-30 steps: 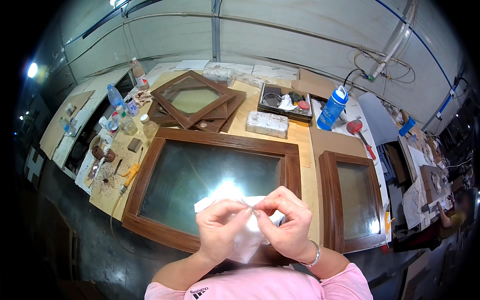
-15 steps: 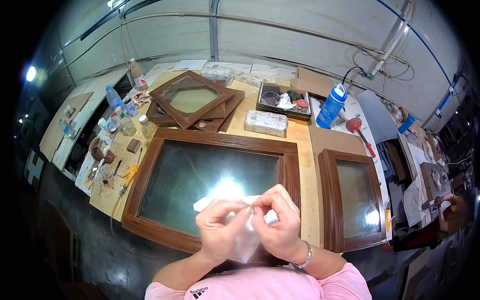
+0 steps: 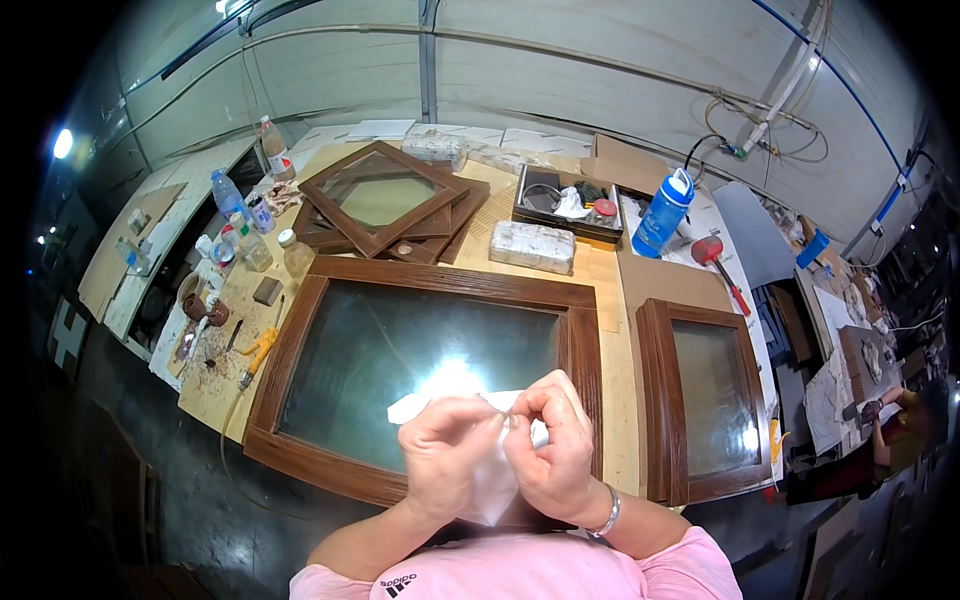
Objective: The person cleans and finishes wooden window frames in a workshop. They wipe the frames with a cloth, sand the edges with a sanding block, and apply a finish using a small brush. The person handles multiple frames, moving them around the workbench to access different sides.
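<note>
Head view shows my left grip (image 3: 443, 455) and my right grip (image 3: 552, 450) close together, each pinching, thumb to finger, a thin, white, slightly see-through soft sheet (image 3: 490, 488) that hangs between them. I hold it over the near side of a large, rectangular, brown wooden frame (image 3: 450, 283) with a dark glass pane (image 3: 410, 340), which lies on the pale yellow wooden worktop (image 3: 619, 400), beside a narrower, brown wooden glazed frame (image 3: 656, 400) to its right.
</note>
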`<act>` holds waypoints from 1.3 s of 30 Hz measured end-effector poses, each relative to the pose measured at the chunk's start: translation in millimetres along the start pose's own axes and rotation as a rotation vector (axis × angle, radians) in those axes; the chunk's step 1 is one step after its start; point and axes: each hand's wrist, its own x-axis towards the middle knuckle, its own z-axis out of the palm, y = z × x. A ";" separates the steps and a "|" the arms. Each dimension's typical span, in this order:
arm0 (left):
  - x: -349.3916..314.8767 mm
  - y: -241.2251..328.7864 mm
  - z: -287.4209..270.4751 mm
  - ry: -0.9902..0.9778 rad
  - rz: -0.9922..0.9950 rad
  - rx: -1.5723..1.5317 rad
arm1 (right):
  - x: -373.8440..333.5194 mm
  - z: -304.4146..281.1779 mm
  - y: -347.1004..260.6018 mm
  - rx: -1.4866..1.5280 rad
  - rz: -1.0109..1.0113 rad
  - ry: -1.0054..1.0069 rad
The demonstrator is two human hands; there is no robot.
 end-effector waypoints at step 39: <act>-1.4 3.7 -4.5 0.007 0.157 0.192 | 1.5 -6.1 -2.4 0.023 -0.087 0.011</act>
